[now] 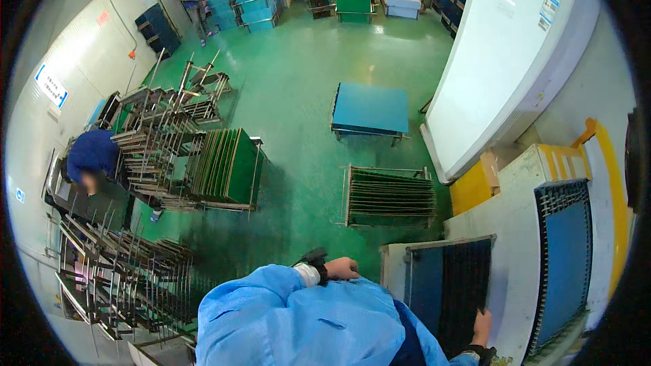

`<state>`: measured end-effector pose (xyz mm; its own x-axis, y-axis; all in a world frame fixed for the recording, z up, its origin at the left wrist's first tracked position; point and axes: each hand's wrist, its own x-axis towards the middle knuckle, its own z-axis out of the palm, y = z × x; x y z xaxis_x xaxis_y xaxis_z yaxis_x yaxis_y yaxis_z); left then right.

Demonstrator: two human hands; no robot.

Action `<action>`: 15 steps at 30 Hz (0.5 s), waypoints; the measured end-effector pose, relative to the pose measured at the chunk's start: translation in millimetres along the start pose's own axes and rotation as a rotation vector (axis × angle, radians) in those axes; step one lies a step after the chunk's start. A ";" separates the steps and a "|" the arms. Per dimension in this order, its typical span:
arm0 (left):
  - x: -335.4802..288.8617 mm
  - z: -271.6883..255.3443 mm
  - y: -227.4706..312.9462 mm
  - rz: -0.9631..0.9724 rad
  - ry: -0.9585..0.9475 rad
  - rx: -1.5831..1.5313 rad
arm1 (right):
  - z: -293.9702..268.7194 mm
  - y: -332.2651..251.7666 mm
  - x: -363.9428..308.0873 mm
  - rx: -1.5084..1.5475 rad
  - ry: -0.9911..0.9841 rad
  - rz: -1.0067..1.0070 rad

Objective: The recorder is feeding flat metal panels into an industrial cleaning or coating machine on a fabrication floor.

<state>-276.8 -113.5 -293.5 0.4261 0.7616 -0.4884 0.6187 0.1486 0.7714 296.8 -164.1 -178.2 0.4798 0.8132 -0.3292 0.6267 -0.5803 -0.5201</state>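
Observation:
In front of my blue-sleeved chest, my left hand [341, 268] is closed with its fingers curled; nothing shows in it, and a dark band circles its wrist. Low on the right, my right hand [481, 329] has its fingers bent at the edge of a black slotted rack [465, 291], seemingly gripping it. Dark blue panels [425, 285] stand inside that rack's left part. A pale box-like casing [395, 264] surrounds the rack. Farther right, another black slotted rack [542, 278] holds a blue panel [566, 257].
Ahead stand a metal rack of thin boards [391, 196] and a blue-topped rack [369, 108]. Left are green boards in a rack [230, 163], piled metal frames [122, 278] and a person bending [95, 156]. A tall white cabinet [495, 47] rises at right. Other people are at the back.

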 end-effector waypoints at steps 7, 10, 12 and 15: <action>-11.0 -9.1 -61.6 -0.055 -0.115 0.101 | 0.5 34.3 28.8 -0.036 -0.075 0.093; -3.9 -13.5 -91.6 -0.103 -0.167 0.103 | -2.8 7.9 15.2 0.012 -0.093 0.141; 1.2 -16.0 -98.3 -0.108 -0.202 0.106 | -1.2 33.2 16.8 -0.008 0.119 -0.171; -14.2 -44.1 -73.9 -0.228 -0.191 -0.023 | -8.0 21.9 13.9 -0.051 0.060 0.060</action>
<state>-357.7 -107.4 -325.6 0.3953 0.5748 -0.7165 0.6988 0.3181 0.6407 322.1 -165.8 -187.9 0.5519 0.7741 -0.3102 0.6258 -0.6303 -0.4595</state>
